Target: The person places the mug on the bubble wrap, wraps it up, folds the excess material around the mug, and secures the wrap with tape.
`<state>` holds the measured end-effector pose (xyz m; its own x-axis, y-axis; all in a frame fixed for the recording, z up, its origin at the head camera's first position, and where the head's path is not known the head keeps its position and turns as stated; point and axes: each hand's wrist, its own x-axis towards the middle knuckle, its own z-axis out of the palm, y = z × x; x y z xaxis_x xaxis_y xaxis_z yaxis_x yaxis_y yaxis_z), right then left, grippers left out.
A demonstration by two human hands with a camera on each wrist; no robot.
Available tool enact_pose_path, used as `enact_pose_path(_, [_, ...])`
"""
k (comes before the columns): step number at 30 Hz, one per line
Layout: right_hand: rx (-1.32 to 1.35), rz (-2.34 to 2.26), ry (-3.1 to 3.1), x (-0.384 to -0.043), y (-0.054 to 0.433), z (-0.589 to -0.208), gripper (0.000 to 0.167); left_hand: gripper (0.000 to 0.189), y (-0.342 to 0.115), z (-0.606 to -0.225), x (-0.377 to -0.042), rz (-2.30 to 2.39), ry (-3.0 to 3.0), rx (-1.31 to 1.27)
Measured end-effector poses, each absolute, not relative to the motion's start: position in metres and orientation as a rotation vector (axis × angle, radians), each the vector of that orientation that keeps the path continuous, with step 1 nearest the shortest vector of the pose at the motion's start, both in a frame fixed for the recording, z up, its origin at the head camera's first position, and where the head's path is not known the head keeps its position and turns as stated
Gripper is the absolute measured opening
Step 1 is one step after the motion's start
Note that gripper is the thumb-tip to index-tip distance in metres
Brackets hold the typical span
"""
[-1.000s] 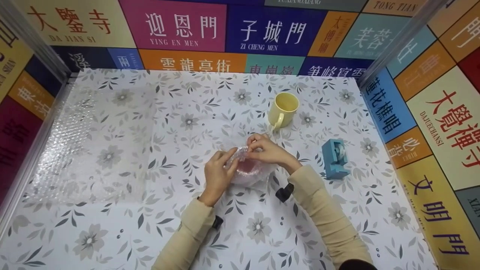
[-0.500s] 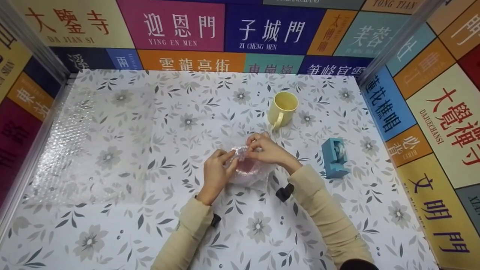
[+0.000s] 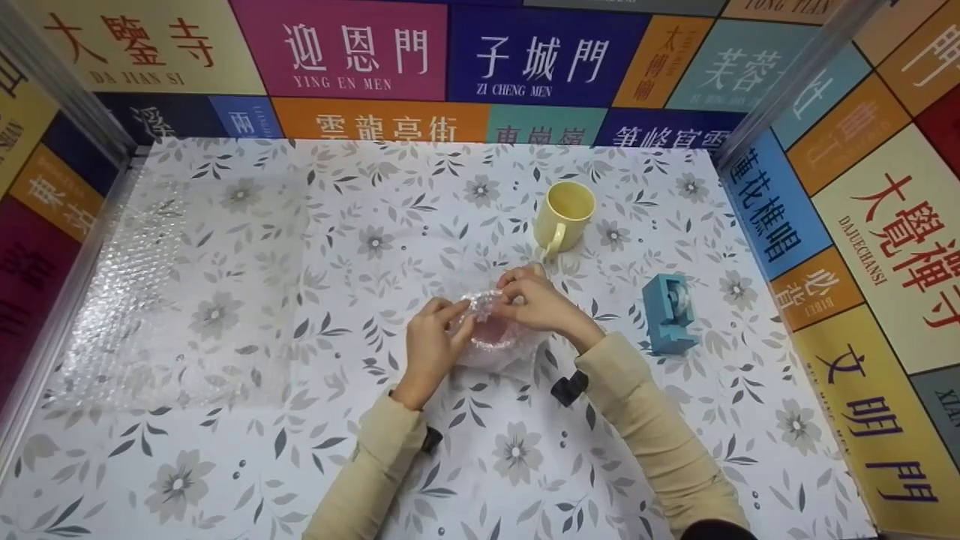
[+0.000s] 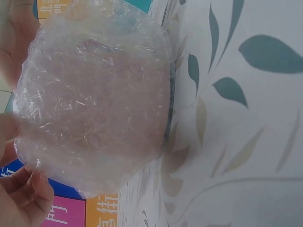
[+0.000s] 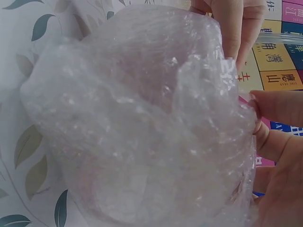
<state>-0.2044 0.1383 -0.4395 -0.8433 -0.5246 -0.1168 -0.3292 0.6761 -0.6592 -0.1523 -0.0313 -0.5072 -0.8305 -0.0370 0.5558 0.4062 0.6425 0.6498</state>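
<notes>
A pink, round, open-topped vessel (image 3: 491, 331) stands mid-table, bundled in bubble wrap (image 3: 501, 361); its exact kind is blurred by the wrap. My left hand (image 3: 435, 346) pinches the wrap at the left of the rim. Opposite it, my right hand (image 3: 541, 301) pinches the wrap's far right edge between thumb and fingers. In the left wrist view, the bubble wrap (image 4: 99, 94) covers the vessel's whole visible side down to the table. Crumpled, loose folds of the wrap (image 5: 142, 132) fill the right wrist view, where fingertips touch its upper edge.
Behind the right hand stands a yellow mug (image 3: 566, 215), handle towards me. A blue tape dispenser (image 3: 670, 315) is to the right. Another bubble wrap sheet (image 3: 187, 300) lies flat on the left side of the flower-patterned table (image 3: 360, 480). Printed panels (image 3: 360, 56) wall the back and sides.
Both hands stay almost in place, still pinching the wrap at the rim. The wrap between the fingers has shifted slightly. The whole head view has drifted a little.
</notes>
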Motion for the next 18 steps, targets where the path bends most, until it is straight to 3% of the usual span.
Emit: enact_pose_path(18, [-0.71,-0.953,2.602,-0.2028,0.1381,-0.4424,0.013,0.017,-0.0306,-0.5068,-0.1528,-1.096,-2.335,-0.285])
